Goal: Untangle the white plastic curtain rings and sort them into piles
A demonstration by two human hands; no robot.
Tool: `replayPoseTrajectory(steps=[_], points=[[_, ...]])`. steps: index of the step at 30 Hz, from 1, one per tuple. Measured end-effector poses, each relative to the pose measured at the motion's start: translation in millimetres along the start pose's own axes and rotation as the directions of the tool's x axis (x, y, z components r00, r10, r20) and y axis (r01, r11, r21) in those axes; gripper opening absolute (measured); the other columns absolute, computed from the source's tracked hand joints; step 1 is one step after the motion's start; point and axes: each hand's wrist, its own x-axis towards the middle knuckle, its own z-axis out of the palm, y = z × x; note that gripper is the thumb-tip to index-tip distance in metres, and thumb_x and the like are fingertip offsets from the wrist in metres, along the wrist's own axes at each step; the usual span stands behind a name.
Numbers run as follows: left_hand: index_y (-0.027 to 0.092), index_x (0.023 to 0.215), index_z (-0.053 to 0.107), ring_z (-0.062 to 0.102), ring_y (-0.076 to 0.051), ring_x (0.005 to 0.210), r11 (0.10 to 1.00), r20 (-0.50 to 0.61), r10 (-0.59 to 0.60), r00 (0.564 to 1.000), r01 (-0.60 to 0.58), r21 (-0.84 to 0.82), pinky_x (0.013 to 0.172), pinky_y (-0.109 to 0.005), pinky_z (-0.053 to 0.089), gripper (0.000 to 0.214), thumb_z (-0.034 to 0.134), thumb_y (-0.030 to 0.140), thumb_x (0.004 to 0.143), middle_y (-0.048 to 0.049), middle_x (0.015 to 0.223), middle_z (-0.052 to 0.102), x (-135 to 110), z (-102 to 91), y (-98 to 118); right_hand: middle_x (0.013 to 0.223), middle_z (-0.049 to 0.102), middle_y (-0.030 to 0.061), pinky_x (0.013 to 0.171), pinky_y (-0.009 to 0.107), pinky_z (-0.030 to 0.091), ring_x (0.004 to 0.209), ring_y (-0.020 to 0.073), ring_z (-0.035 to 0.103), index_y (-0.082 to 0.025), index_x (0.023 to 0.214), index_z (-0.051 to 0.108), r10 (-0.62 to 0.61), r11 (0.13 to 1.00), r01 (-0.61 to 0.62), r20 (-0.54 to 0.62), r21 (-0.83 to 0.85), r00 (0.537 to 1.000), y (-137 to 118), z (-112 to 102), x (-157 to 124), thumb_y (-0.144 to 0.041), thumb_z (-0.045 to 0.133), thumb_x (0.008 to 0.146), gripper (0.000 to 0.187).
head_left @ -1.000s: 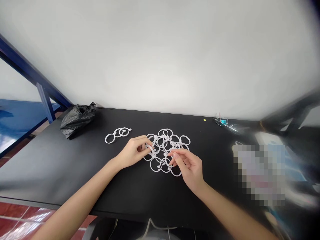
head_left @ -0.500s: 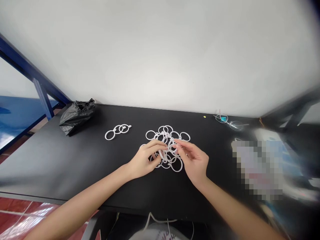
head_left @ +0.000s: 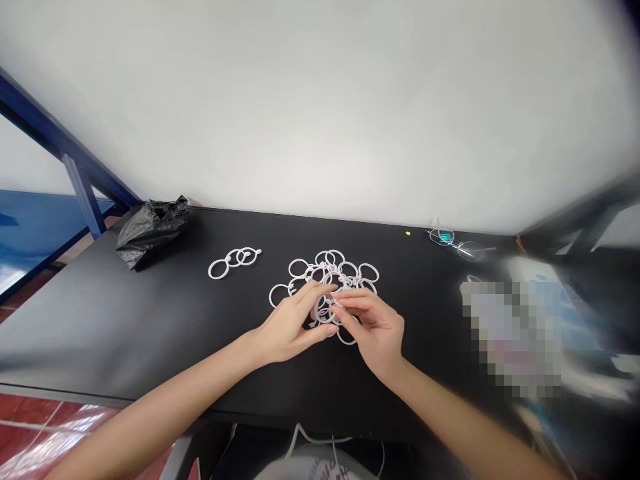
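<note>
A loose pile of white curtain rings (head_left: 349, 269), each with a small eyelet, lies on the black table (head_left: 240, 383). Over the near side of the pile, my left hand (head_left: 293, 320) curls round a white ring (head_left: 325, 320), its thumb below and its fingers above and behind. My right hand (head_left: 376, 327) pinches at the right side of that ring with thumb and fingertips. Whether a second ring is in the pinch is hard to tell against the pile. Left of the pile, three joined or overlapping rings (head_left: 219, 269) lie apart.
A crumpled black plastic bag (head_left: 150, 233) sits at the table's back left. Eyeglasses (head_left: 457, 247) lie at the back right, near a yellow speck (head_left: 408, 233). A blurred, pale package (head_left: 515, 340) is on the right. Behind the table stands a white wall (head_left: 320, 120).
My right hand has moved left and slightly down, bringing its pinch to the ring at my left hand. The left thumb has stretched out, and rings at the pile's left side now show.
</note>
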Motion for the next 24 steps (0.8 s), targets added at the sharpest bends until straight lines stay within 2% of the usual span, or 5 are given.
replayPoseTrajectory(steps=[6,14,19,21,24], points=[[0.019,0.122,0.05,0.05,-0.009,0.063,1.0,-0.077,0.012,0.997,-0.012,-0.002,0.061,-0.023,0.05,0.036,0.051,0.043,0.096,-0.0049,0.097,0.058,1,-2.8,-4,0.092,0.07,0.0037,0.07,0.032,0.061,0.083,0.018,0.069,-0.028,0.099,0.075,-0.009,0.999,0.013,0.084,-0.04,0.996,2,-4,3,-0.01,0.068,0.084,0.025],[0.018,0.115,0.055,0.051,-0.009,0.062,0.998,-0.084,0.027,0.996,-0.023,0.051,0.059,-0.021,0.049,0.03,0.051,0.042,0.096,-0.0032,0.09,0.058,1,-5.9,-4,0.083,0.075,0.0037,0.067,0.034,0.062,0.075,0.0192,0.072,-0.026,0.093,0.077,0.004,0.991,0.013,0.124,-0.132,0.992,-1,-7,6,-0.015,0.067,0.086,0.017],[0.018,0.115,0.054,0.057,-0.012,0.07,0.981,-0.074,0.065,0.995,-0.05,0.189,0.062,-0.023,0.049,0.034,0.05,0.045,0.096,-0.0045,0.092,0.061,2,-15.9,-7,0.087,0.075,0.0034,0.071,0.034,0.063,0.078,0.0196,0.073,-0.027,0.097,0.075,0.053,0.994,-0.042,0.114,-0.096,0.992,-2,-8,8,-0.015,0.069,0.084,0.019],[0.017,0.117,0.054,0.061,-0.017,0.083,0.945,-0.15,0.049,0.988,0.003,0.328,0.073,-0.027,0.05,0.034,0.048,0.044,0.097,-0.0066,0.095,0.063,3,-28.4,-15,0.097,0.075,0.0043,0.074,0.036,0.063,0.084,0.0206,0.074,-0.028,0.111,0.071,0.101,0.994,-0.097,0.095,-0.047,0.99,0,-9,8,-0.018,0.071,0.082,0.03],[0.015,0.118,0.056,0.058,-0.025,0.098,0.811,-0.3,-0.049,0.953,0.213,0.545,0.09,-0.039,0.047,0.032,0.045,0.038,0.098,-0.011,0.104,0.064,5,-51.3,-36,0.105,0.074,0.0063,0.071,0.036,0.063,0.085,0.0202,0.073,-0.028,0.12,0.065,0.153,0.988,-0.151,0.072,-0.038,0.986,2,-12,8,-0.023,0.067,0.086,0.034]])
